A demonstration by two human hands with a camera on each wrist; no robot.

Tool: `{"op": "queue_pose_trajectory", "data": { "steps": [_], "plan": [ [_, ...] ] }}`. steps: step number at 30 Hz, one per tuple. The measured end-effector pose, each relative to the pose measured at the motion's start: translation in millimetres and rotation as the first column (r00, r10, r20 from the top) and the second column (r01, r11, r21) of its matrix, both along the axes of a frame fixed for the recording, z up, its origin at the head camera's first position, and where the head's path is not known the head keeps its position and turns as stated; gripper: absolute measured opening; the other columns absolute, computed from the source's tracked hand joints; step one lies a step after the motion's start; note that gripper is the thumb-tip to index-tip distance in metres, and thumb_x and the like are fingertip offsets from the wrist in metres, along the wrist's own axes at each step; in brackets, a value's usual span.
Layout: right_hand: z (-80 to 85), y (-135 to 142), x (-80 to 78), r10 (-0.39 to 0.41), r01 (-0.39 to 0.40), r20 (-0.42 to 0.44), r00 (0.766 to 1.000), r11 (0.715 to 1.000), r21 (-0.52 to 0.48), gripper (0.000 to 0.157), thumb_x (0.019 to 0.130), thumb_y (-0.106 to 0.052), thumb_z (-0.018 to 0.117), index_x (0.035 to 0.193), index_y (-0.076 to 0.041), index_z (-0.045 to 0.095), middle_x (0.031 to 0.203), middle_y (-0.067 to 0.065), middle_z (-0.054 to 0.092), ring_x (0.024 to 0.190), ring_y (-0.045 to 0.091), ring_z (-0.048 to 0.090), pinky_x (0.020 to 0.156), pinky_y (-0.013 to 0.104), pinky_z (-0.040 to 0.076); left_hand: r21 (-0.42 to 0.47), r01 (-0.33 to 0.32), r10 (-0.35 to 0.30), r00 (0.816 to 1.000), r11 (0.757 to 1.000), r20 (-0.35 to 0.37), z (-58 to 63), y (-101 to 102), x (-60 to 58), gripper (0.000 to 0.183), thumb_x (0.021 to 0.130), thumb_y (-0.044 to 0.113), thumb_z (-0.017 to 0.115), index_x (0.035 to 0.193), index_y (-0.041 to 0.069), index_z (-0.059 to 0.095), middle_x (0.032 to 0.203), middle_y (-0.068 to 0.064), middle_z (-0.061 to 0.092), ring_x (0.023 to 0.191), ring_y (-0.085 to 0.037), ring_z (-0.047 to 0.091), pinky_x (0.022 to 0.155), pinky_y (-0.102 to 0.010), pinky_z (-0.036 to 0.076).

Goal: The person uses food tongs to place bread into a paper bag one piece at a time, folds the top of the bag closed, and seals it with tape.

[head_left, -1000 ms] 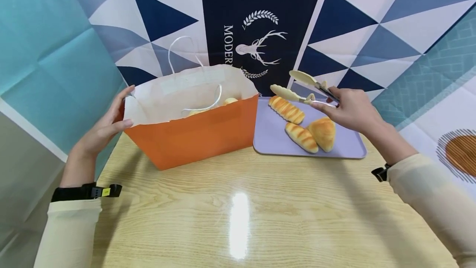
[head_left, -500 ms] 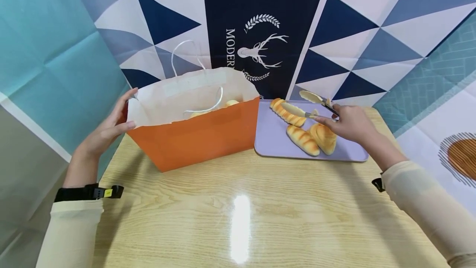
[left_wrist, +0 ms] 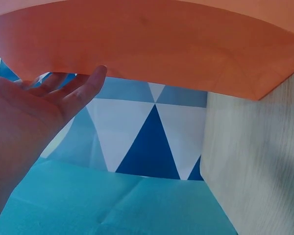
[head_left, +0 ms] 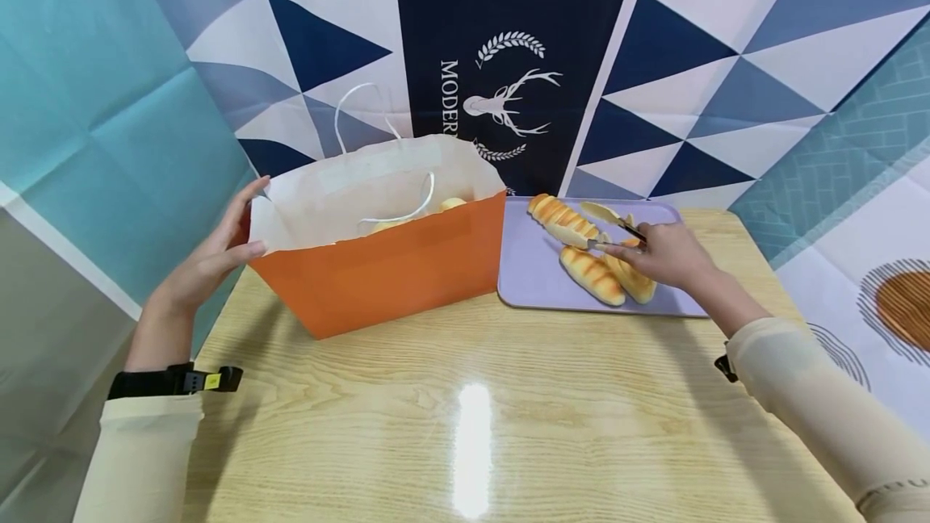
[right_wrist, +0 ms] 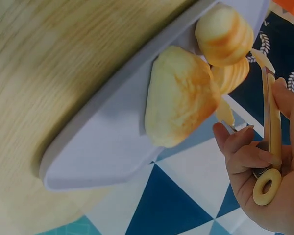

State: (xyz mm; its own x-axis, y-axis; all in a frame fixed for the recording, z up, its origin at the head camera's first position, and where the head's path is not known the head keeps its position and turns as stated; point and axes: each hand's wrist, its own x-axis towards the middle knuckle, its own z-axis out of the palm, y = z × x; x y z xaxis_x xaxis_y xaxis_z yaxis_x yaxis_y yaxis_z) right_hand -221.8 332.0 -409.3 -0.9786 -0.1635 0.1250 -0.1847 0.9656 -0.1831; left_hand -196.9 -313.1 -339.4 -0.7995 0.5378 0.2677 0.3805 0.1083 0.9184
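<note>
My left hand (head_left: 199, 269) spans the left end of an orange paper bag (head_left: 392, 269), thumb at the front corner and long fingers at the back one. In the left wrist view its fingers are extended against the bag's side. My right hand (head_left: 668, 253) grips a pair of tongs (head_left: 601, 211) with cream tips and a ring (right_wrist: 268, 187) at the handle end. The tongs stand spread over a ridged bread roll (head_left: 558, 210), one tip on either side. Beside it lie an oval roll (head_left: 591, 274) and a triangular bread (right_wrist: 181, 98). All three sit on a lilac tray (head_left: 525, 285).
Two white handles rise from the bag, and pale bread (head_left: 452, 204) shows inside its white lining. The wooden table (head_left: 378, 418) extends in front of bag and tray. A patterned cloth (head_left: 654, 55) hangs close behind both.
My right hand has lowered the tongs from above the tray down to the ridged roll, their tips staying apart. My left hand stays at the bag's end.
</note>
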Motion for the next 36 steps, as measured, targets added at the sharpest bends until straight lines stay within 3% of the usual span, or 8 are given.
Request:
{"op": "queue_pose_trajectory", "data": {
  "steps": [7, 36],
  "plan": [
    [-6.2, -3.7, -2.5, 0.01, -0.01, -0.013, 1.0, 1.0, 0.023, 0.055, 0.087, -0.055, 0.066, 0.068, -0.005, 0.054, 0.053, 0.004, 0.041, 0.047, 0.022, 0.042, 0.048, 0.034, 0.032, 0.004, 0.006, -0.006, 1.0, 1.0, -0.007, -0.1, 0.5, -0.4, 0.075, 0.096, 0.003, 0.04, 0.159, 0.017, 0.002, 0.148, -0.017, 0.021, 0.127, -0.033, 0.027, 0.096, -0.018, 0.036],
    [-0.4, -6.3, -4.3, -0.013, 0.013, 0.003, 1.0, 1.0, 0.007, 0.053, 0.087, -0.051, 0.068, 0.064, -0.006, 0.053, 0.051, 0.004, 0.043, 0.044, 0.021, 0.042, 0.044, 0.033, 0.032, 0.002, -0.005, 0.005, 1.0, 1.0, -0.005, -0.6, 0.9, -0.5, 0.076, 0.095, 0.003, 0.041, 0.159, 0.017, 0.003, 0.148, -0.013, 0.022, 0.128, -0.031, 0.027, 0.097, -0.019, 0.035]
  ]
}}
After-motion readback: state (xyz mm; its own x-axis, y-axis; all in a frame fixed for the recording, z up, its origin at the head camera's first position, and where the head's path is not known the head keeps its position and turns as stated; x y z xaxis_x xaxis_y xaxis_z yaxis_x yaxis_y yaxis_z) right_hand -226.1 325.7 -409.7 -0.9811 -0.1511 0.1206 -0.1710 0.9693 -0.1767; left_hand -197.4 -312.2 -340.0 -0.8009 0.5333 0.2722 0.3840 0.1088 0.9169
